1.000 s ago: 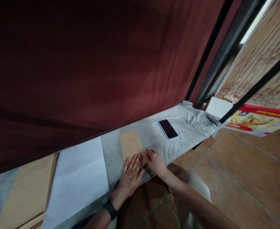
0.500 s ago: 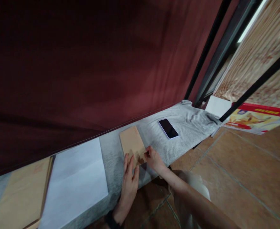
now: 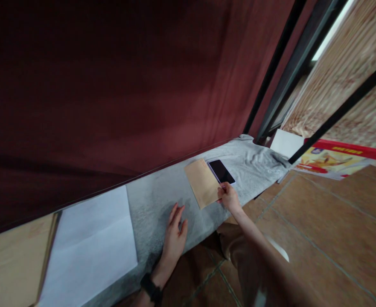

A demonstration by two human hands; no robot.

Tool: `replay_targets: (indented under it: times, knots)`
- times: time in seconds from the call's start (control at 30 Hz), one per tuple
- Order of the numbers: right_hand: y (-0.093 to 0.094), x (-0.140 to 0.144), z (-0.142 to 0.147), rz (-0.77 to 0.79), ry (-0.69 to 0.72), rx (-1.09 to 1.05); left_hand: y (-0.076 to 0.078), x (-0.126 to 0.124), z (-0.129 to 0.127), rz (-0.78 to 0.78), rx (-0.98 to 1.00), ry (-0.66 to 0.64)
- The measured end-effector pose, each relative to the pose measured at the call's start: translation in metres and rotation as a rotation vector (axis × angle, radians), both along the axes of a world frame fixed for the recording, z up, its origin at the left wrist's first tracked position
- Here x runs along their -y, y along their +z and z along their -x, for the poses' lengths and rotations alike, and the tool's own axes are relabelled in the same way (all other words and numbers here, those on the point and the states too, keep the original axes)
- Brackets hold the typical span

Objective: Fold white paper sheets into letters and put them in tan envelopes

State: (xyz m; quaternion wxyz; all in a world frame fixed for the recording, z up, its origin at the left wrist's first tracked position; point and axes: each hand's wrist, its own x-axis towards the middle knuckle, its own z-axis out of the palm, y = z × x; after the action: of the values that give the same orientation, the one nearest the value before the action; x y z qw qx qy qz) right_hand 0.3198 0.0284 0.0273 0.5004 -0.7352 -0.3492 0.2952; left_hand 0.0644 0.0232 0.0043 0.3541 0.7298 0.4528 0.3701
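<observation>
A small brown envelope (image 3: 203, 182) lies on the grey cloth (image 3: 158, 200) that covers a low ledge. My right hand (image 3: 228, 197) pinches the envelope's near right corner, beside a black phone (image 3: 221, 171) that touches the envelope's right edge. My left hand (image 3: 175, 234) rests flat on the cloth, fingers apart, to the left of the envelope, holding nothing. A black band sits on my left wrist.
A white sheet (image 3: 91, 243) and a stack of brown envelopes (image 3: 11, 264) lie at the left of the ledge. A dark red curtain (image 3: 126, 85) hangs behind. A red and yellow printed box (image 3: 338, 160) and black metal bars (image 3: 341, 113) stand at the right, over a brown tiled floor (image 3: 328, 238).
My right hand has slid the brown envelope to the right until it meets the phone. My left hand has come off the envelope and now rests on the bare cloth.
</observation>
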Motion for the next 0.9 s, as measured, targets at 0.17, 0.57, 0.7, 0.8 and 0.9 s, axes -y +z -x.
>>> replay_targets:
  times: [0.17, 0.57, 0.7, 0.8, 0.9]
  knots:
    - [0.002, -0.004, 0.005, 0.041, -0.007, 0.121, 0.004, 0.001, -0.002, -0.046, -0.061, -0.017]
    - [0.018, 0.008, 0.044, 0.079, 0.164, 0.995, 0.009, 0.001, -0.002, -0.096, -0.114, -0.044]
    - [0.006, 0.009, 0.074, -0.026, 0.44, 1.002, 0.006, 0.001, -0.002, -0.122, -0.145, -0.055]
    - [-0.001, 0.007, 0.085, 0.017, 0.466, 1.004, 0.006, 0.001, -0.002, -0.14, -0.163, -0.072]
    - [-0.005, 0.002, 0.085, 0.094, 0.407, 0.986, 0.006, 0.003, -0.002, -0.148, -0.175, -0.085]
